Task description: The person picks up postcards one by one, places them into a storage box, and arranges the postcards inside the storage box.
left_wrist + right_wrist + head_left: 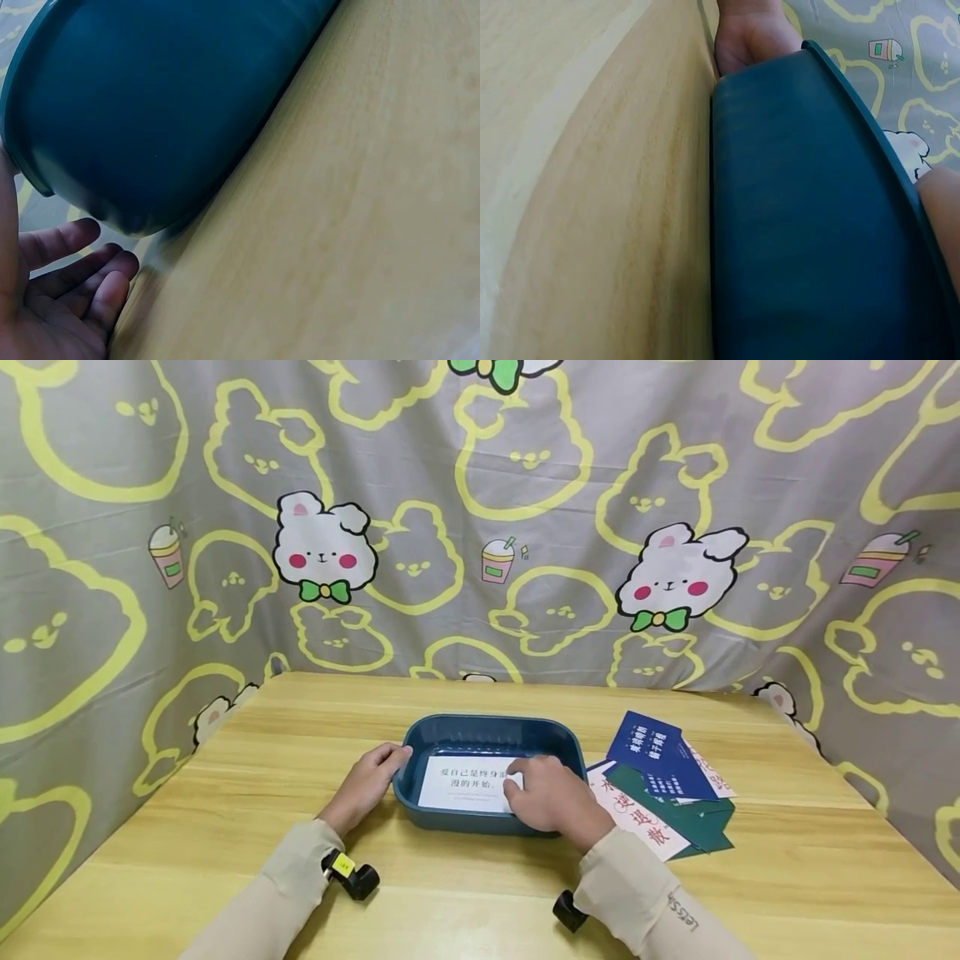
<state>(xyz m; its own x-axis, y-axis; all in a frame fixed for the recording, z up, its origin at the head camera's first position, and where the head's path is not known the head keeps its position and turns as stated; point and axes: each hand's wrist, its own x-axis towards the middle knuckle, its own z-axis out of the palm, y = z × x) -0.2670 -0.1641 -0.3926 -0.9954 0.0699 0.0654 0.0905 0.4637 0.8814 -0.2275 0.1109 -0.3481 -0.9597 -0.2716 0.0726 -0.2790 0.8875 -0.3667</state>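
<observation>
I see L hand [369, 783] at tub [487, 824] end, fingers loosely apart, prob. steadying it; R hand [553, 797] over card [459, 787], can't tell if fingers pinch.

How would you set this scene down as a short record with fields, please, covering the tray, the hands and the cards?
Tray: dark blue-green, rounded corners, on the table
White card: within the tray, printed with dark characters, partly hidden by the right hand
Left hand: at the tray's left end
Right hand: over the tray, at the white card's right part; grip unclear
Overlapping cards: right of the tray; blue, green, and white with red characters
Table: light wood grain
Backdrop: grey cloth, yellow cartoon outlines
</observation>
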